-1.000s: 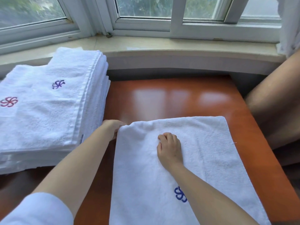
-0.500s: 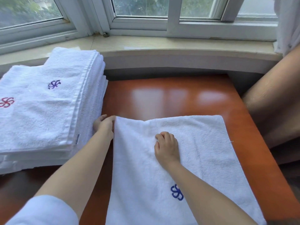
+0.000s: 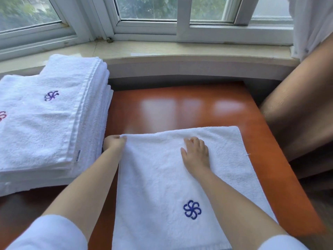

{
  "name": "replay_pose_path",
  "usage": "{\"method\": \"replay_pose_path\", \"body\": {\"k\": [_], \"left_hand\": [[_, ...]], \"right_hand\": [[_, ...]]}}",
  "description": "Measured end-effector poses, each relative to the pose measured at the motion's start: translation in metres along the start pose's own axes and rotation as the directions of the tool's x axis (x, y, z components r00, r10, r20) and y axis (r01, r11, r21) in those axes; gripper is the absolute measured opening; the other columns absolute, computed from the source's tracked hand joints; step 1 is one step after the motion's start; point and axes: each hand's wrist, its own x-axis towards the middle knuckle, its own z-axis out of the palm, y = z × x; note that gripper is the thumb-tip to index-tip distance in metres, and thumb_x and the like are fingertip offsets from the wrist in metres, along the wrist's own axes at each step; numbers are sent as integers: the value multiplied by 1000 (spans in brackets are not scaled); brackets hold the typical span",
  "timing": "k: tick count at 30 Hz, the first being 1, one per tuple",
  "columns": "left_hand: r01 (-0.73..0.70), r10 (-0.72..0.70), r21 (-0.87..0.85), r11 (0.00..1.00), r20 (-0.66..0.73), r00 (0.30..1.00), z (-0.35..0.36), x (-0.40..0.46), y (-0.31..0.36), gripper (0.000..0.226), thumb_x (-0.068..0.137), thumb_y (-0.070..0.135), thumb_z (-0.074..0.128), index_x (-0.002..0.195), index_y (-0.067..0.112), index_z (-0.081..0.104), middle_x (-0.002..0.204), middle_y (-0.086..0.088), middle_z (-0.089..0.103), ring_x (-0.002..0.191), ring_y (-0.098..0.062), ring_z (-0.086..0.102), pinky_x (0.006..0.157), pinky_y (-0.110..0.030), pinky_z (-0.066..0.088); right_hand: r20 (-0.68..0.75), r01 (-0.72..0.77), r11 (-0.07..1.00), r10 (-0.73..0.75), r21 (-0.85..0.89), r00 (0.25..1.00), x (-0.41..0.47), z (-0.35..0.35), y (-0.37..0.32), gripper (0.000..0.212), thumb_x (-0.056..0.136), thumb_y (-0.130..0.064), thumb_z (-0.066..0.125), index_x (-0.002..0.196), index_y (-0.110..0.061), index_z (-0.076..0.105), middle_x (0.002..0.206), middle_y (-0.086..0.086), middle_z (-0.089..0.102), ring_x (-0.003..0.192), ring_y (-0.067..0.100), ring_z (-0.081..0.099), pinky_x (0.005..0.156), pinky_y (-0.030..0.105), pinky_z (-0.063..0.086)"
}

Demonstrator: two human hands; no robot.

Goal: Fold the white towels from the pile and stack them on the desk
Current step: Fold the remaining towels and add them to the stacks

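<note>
A white towel (image 3: 162,177) with a blue pinwheel emblem (image 3: 192,209) lies flat on the glossy reddish-brown desk (image 3: 180,109), its near end running out of the bottom of the view; the left hand (image 3: 114,142) pinches the towel's far left corner, fingers curled round the edge; the right hand (image 3: 195,153) rests palm-down on the towel near its far edge, fingers loosely bent and pressing the cloth, gripping nothing; both forearms reach in from the bottom, each with a white sleeve (image 3: 48,233) at the frame's edge. To the left, on the desk and just beside the left hand, stands a stack of folded white towels (image 3: 54,123); the top one bears a purple emblem (image 3: 51,95), and a red emblem (image 3: 2,116) shows on a lower towel at the left edge. Beyond the desk run a pale stone windowsill (image 3: 162,49) and white window frames (image 3: 182,29); a white curtain (image 3: 313,24) hangs at upper right; a brown, blurred shape (image 3: 302,109) at the right edge cannot be identified.
</note>
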Motion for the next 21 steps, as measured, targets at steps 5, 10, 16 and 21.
{"method": "replay_pose_path", "body": {"k": [5, 10, 16, 21], "left_hand": [[-51, 53, 44, 998, -45, 998, 7, 1, -7, 27, 95, 17, 54, 118, 8, 66, 119, -10, 65, 108, -33, 60, 95, -36, 47], [-56, 59, 34, 998, -113, 992, 20, 0, -11, 30, 98, 16, 49, 125, 8, 61, 128, -14, 59, 115, -34, 56, 98, -36, 42], [-20, 32, 132, 991, -87, 996, 22, 2, -7, 34, 95, 14, 47, 126, 5, 59, 125, -18, 59, 112, -36, 57, 93, -37, 45], [78, -67, 208, 975, -57, 996, 19, -8, -4, 42, 93, 17, 49, 130, -3, 50, 128, -21, 55, 116, -38, 54, 94, -38, 44]], "right_hand": [[61, -231, 970, 235, -70, 970, 17, -21, 53, 61, 100, -50, 26, 153, -24, 14, 161, 0, 7, 147, 22, 4, 118, 39, 3], [50, -371, 924, 377, -95, 925, 39, -42, 84, 60, 101, -49, 24, 153, -22, 14, 161, 0, 5, 147, 22, 3, 118, 41, 2], [-38, -559, 818, 568, 136, 822, 59, -61, 95, 45, 98, -27, 45, 140, -20, 36, 148, 9, 30, 134, 30, 26, 109, 39, 21], [-37, -657, 712, 685, 248, 728, 64, -71, 89, 45, 85, -8, 52, 129, -12, 45, 123, 12, 57, 123, 32, 40, 104, 36, 26]]}}
